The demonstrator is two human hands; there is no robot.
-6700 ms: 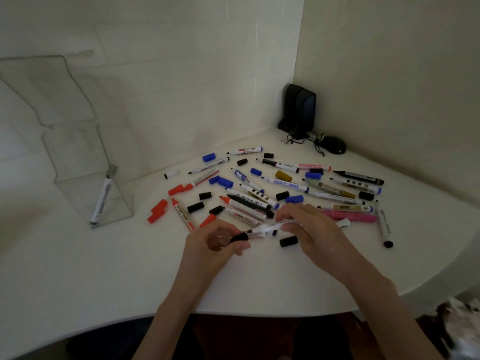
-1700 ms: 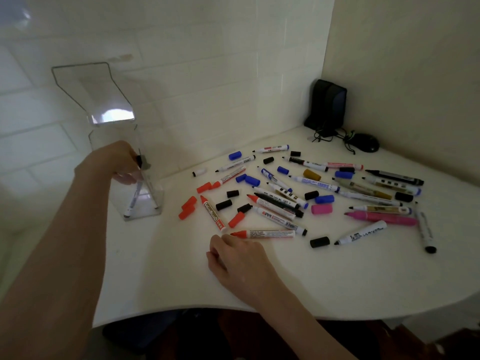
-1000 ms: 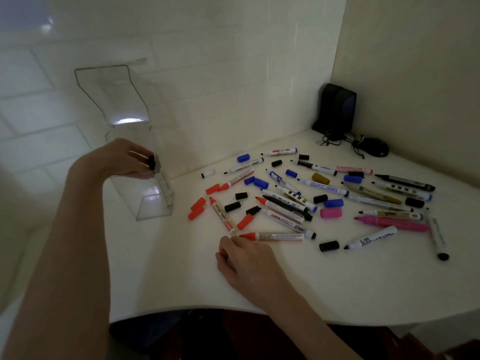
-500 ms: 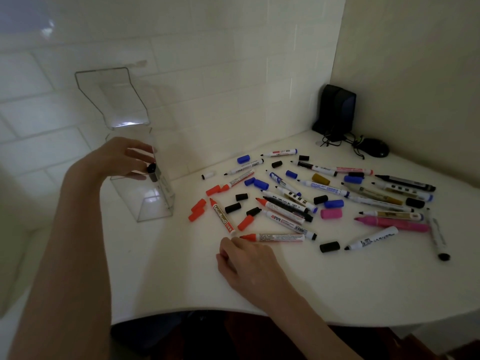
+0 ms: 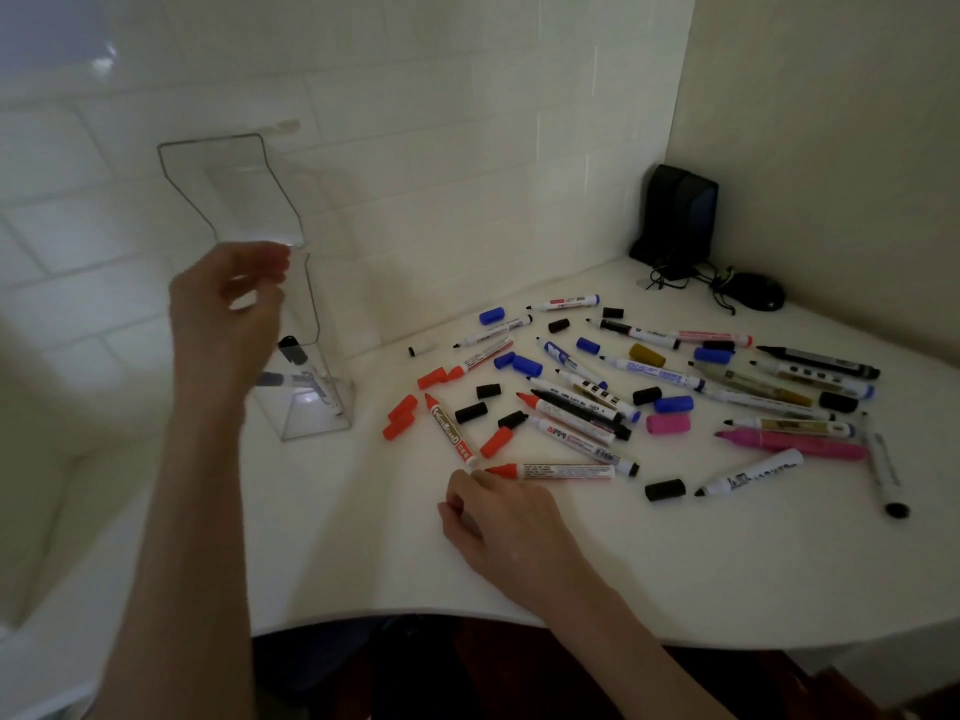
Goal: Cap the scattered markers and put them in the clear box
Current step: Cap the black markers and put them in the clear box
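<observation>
The left hand (image 5: 228, 309) hangs by the upper front of the clear box (image 5: 318, 426), fingers loosely curled around nothing. A black-capped marker (image 5: 306, 374) leans inside the box. The right hand (image 5: 498, 517) rests on the table (image 5: 353, 558), fingers loosely bent and empty, just beside an uncapped red marker (image 5: 550, 470). Bare tabletop runs from the box to the table's front edge, and the scattered markers (image 5: 576, 413) crowd its right side.

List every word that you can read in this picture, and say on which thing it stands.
"WhiteBoard": on the red-tipped marker beside the loose red caps.
"MARKER" (likely, blurred): on the white marker beside a black cap.
Labels on the other markers: too small to read.
</observation>
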